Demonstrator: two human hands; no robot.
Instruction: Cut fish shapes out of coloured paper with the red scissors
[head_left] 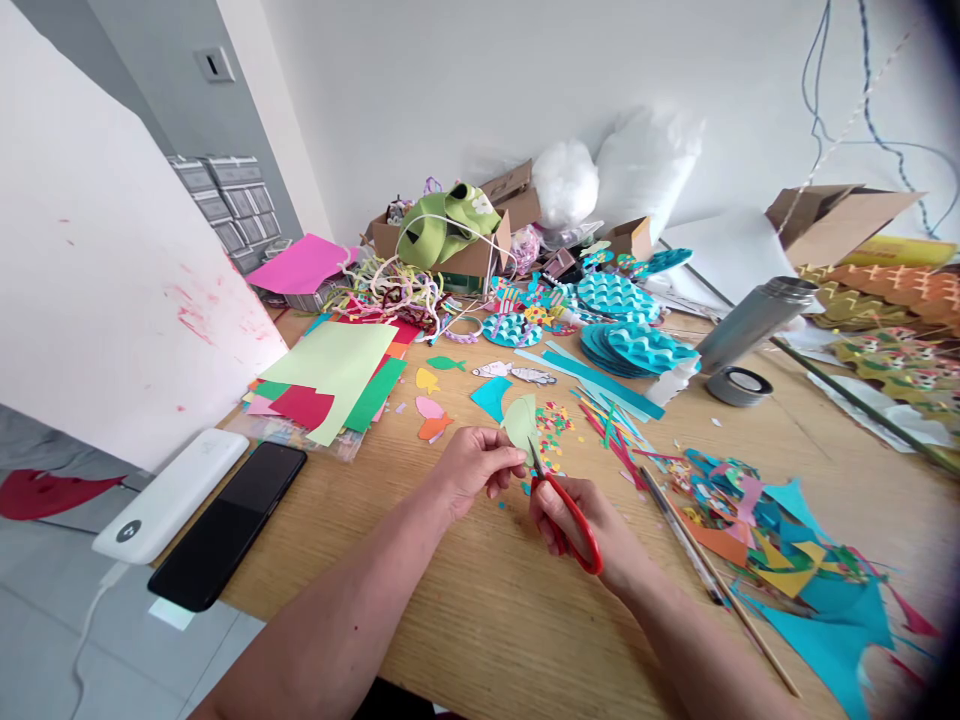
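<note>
My left hand (484,462) pinches a pale green piece of paper (519,420) by its lower edge. In my right hand (581,520) is a pair of scissors (571,515) with red handles, its blades meeting the right side of that paper. Just beyond lie paper fish cutouts: a green fish (447,363), a yellow fish (427,380) and an orange fish (434,428). A blue paper scrap (492,398) and two drawn grey fish (533,375) are close by. Small coloured paper bits (553,420) are scattered right behind the scissors.
Coloured paper sheets (337,370) are stacked at left, near a black phone (229,525) and a white power bank (171,495). At right stand a steel flask (754,325) and a white glue bottle (673,382). Paper offcuts (802,570), a pen (682,535) and a thin stick (724,585) lie front right.
</note>
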